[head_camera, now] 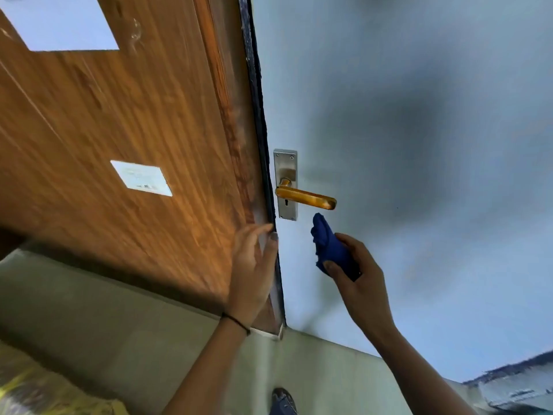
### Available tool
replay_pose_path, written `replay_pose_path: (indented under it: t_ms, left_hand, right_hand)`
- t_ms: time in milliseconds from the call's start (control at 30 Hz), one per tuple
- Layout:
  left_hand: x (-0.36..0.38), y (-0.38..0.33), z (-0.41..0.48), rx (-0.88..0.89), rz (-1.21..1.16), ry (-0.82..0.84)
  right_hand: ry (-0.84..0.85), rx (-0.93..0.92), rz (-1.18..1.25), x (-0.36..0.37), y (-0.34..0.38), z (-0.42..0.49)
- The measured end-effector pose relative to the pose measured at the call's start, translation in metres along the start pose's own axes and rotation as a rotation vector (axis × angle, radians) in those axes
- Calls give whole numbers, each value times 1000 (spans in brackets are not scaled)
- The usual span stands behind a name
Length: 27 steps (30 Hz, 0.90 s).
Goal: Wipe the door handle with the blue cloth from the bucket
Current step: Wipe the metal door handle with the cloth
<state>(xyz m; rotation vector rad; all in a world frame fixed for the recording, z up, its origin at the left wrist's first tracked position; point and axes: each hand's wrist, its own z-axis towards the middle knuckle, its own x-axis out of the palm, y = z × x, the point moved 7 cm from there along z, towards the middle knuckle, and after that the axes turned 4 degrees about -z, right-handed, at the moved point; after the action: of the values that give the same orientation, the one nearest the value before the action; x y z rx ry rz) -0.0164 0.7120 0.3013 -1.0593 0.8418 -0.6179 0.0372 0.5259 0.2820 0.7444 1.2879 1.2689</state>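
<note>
A brass lever door handle (306, 198) sticks out to the right from a silver plate (285, 163) on the pale blue door (419, 145). My right hand (360, 283) holds a bunched blue cloth (327, 245) just below the handle's free end, a short gap away from it. My left hand (253, 265) lies flat with fingers spread on the edge of the brown wooden door (134, 130), below and left of the handle. No bucket is in view.
A dark seal strip (257, 100) runs between the wooden door and the blue door. White labels (140, 177) are stuck on the wood. Grey floor (119, 324) lies below, with my shoe (282, 401) and something yellow (45, 390) at the bottom left.
</note>
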Motion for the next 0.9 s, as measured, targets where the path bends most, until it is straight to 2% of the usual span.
replay_pose_path:
  t_ms: [133,333,567,633,733,900]
  left_hand:
    - [-28,15,70,176,229,-89]
    - [-35,25,135,439,439,-171]
    - [-28,27,177,785,614,-268]
    - [-27,31,181,872,626,-259]
    - [-27,38,183,953,616,-240]
    - [-27,42,182,1036,621,-195]
  right_hand:
    - [-71,-51,-96,17,13,45]
    - [-186,-223,-395,49,32,84]
    - [-323,-438,-949,95,54,108]
    - [-325,-409,-1090,112,54,116]
    - [-264,-253,-1260,134,42,130]
    - [-228,-79,-1331,141,39,141]
